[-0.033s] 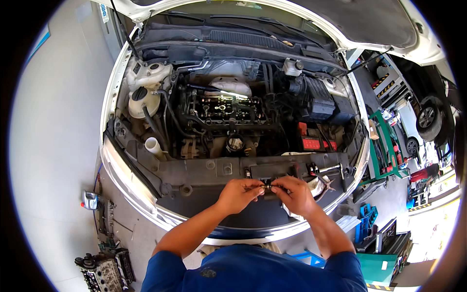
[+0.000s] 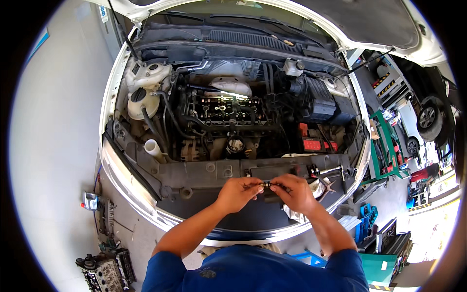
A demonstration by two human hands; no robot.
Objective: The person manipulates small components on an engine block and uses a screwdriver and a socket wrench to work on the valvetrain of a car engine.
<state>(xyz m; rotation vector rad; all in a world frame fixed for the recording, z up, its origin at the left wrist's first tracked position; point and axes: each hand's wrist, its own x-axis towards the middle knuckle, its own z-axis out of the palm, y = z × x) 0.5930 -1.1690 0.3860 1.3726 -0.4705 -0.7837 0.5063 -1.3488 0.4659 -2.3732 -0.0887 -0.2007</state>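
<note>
- At 6 o'clock, nearest, a blue shirt (image 2: pixel 262 265) bears a dark patch (image 2: pixel 208 273); whether that is lettering, I cannot tell.
- At 5 o'clock from the middle of the view, just by the front panel (image 2: pixel 189 171), is the part (image 2: pixel 265 185): small, dark and metallic, held crosswise between both hands.
- On its 9 o'clock end, the left hand (image 2: pixel 237 193) has its grip closed to a pinch, thumb and finger on the part.
- On its 3 o'clock end, the right hand (image 2: pixel 294 192) pinches likewise, grip closed on the part.
- The step in hand looks like close fingertip handling; whether the part is being turned, I cannot tell. Being so small, it would call for both pinches staying firm and level through any move.
- At the right hand's 2 o'clock, a bright-shafted tool (image 2: pixel 330 170) lies on the panel; at 3 o'clock, a crumpled white sheet (image 2: pixel 317 188).
- At 12 o'clock, the engine (image 2: pixel 228 111), its top uncovered; at 3 o'clock, the battery (image 2: pixel 314 144), its red face printed too small to read.
- Farther out: a green board (image 2: pixel 372 272) with a white label at 4 o'clock, a bottle (image 2: pixel 90 200) at 8, a lettered sign (image 2: pixel 103 13) towards 11.
</note>
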